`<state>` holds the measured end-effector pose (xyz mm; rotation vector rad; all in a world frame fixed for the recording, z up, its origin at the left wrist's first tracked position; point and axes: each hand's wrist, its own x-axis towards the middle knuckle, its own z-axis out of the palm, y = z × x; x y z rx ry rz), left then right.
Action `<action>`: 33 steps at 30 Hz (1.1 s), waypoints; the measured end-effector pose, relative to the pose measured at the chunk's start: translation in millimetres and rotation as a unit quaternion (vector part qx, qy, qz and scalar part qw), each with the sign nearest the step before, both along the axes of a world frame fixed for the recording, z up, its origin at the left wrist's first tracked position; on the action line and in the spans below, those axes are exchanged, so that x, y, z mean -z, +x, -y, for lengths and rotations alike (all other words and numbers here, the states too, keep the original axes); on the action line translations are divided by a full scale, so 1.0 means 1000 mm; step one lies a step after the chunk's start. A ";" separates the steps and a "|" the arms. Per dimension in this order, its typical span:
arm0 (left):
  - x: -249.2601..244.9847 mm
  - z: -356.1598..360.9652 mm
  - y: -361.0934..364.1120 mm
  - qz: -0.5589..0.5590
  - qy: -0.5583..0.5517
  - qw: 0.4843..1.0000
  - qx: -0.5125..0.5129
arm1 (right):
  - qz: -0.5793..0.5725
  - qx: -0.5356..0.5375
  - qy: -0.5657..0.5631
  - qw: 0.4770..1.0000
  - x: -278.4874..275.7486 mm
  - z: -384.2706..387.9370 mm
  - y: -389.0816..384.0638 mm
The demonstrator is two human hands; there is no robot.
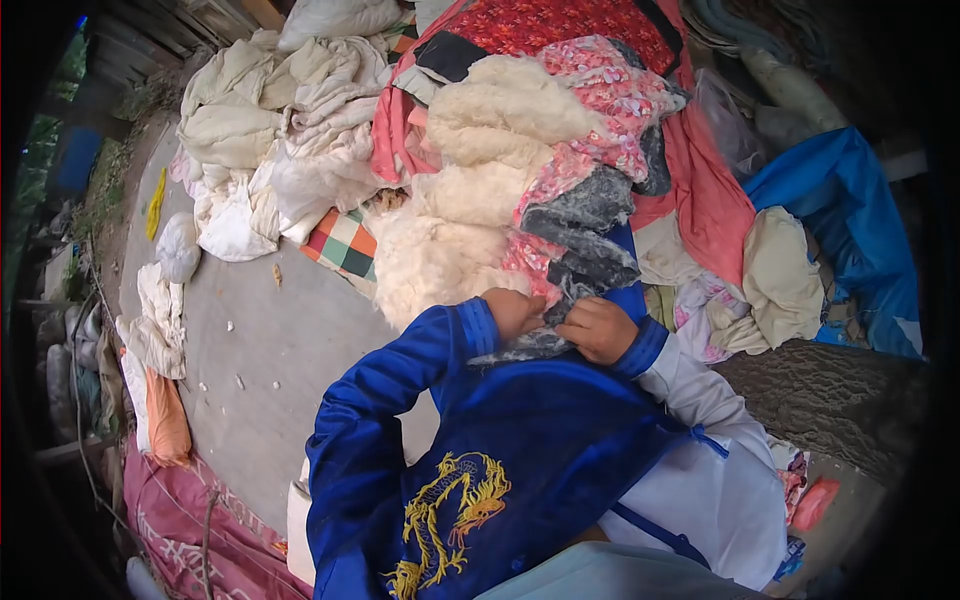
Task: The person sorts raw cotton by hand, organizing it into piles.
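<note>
Close together at the middle of the view, both hands are on a padded garment with cream fleece (450, 245), pink floral cloth (625, 105) and dark grey fuzzy lining (590, 215). My left hand (515, 312) has its fingers closed on the pink and grey edge, beside the fleece. Just to its right, my right hand (598, 330) pinches the grey lining. The fingertips of both hands are partly hidden in the material. Red floral cloth (560, 25) lies beyond the garment.
Cream and white cloths (235, 120) are heaped at the upper left, near a checked cloth (345, 245). A blue sheet (850, 200) and a tree trunk (820, 400) are at right. Maroon cloth (190, 520) covers the lower left ground.
</note>
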<state>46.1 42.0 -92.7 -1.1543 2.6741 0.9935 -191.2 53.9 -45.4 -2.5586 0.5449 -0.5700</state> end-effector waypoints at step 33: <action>-0.073 0.007 0.091 -0.218 0.164 0.951 -0.148 | 0.149 0.354 0.143 0.912 -0.019 0.095 -0.029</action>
